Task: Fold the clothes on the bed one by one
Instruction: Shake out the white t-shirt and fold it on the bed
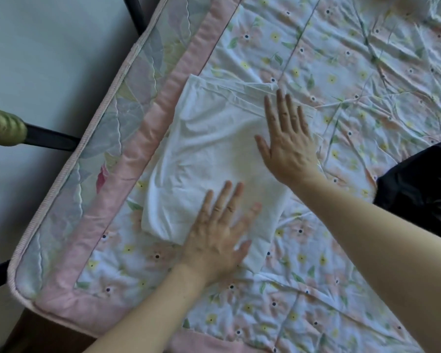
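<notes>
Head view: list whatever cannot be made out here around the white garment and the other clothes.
- White garment: its type is unclear; folded layers hide its shape, and the left hand and right hand lie flat on it.
- Dark garment: cut off by the right edge.
- Pale cloth at the top edge: cropped and blurred.

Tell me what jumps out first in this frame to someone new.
Two bare hands pressed flat on a folded white garment near the bed's corner: left hand on its near edge, right hand on its far side. A dark navy garment waits at the right edge, on the floral bedsheet.
</notes>
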